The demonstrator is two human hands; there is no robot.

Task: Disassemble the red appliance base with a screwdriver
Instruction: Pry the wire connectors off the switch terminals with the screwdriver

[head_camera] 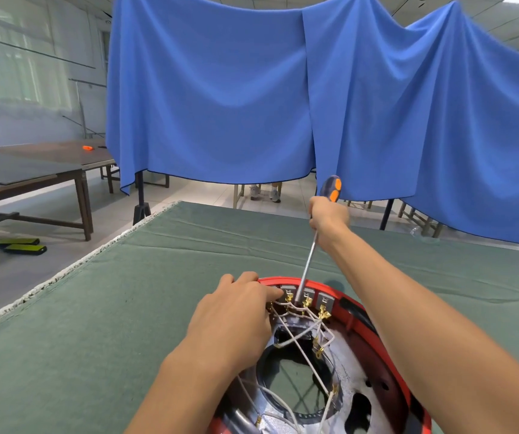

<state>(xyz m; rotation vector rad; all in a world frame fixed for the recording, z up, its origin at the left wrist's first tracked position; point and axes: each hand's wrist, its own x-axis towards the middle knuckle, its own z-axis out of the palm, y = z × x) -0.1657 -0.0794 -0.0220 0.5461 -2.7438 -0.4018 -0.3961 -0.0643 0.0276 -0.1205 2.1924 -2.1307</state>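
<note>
From the head camera, the red base [391, 339] lies open side up on the green cloth [126, 308] of the near table, close to the person and partly cut off by the bottom edge, so its insides face the eyes: a grey metal plate with a large round opening, white wires [299, 333] crossing it, and a row of grey blocks [324, 300] with brass terminals along the far inner rim. The left hand [236, 321] rests on the base's left rim with the fingers reaching to the terminal row; most likely it is there to steady the base against the push and twist of the tool, and perhaps to keep wires aside. Whether its fingertips pinch a wire or only press is not clear, as they are half hidden among the terminals. The right hand [327, 216] is wrapped in a full fist round the handle of the screwdriver [310, 261], whose blue and orange end sticks out above the fist. The shaft slants down and toward the person, and its tip sits between two terminal blocks at the far rim, presumably on a screw there, though the screw itself cannot be seen. The high, far grip suits the long shaft and keeps the arm off the wiring. Beyond hang blue drapes [220, 89].
</note>
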